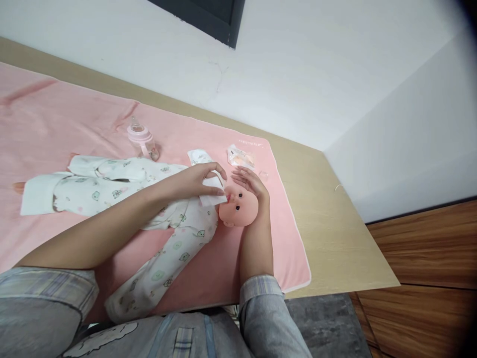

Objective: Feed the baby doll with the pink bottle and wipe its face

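Observation:
A baby doll (238,209) in a white printed romper (149,199) lies on a pink blanket (55,129). My left hand (203,178) is closed on a white wipe (212,191) and presses it against the doll's mouth. My right hand (250,183) rests on top of the doll's bald head, fingers stretched out flat along it.
A pink baby bottle (141,139) stands on the blanket behind the doll. A small white pack (199,156) and a clear packet (241,156) lie near the doll's head. The blanket covers a wooden table (335,223) set against a white wall. Wooden floor shows at right.

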